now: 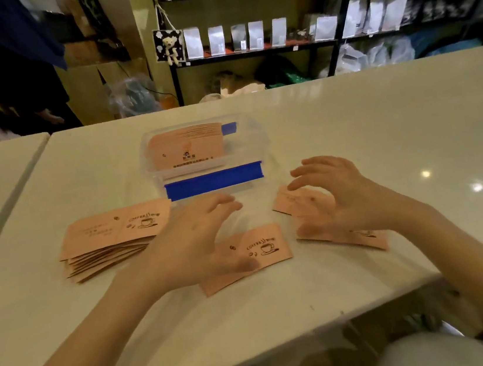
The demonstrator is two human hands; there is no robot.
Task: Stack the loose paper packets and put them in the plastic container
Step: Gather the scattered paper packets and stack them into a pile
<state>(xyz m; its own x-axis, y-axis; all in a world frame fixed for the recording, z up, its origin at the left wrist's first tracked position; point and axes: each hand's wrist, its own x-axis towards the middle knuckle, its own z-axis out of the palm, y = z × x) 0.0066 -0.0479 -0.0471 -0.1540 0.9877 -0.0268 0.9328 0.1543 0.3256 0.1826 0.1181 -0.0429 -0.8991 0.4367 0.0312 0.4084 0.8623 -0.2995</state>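
While spread empty over loose tan paper packets (245, 257) on white table (351, 143): left hand (194, 244), right hand (335, 195); clear plastic container (204, 154) beyond.

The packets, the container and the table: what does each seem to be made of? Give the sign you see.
Packets: matte tan paper, thin flat edges in the stack. Container: clear glossy plastic, contents show through. Table: glossy white top, lamp reflections; stone or laminate, unclear.
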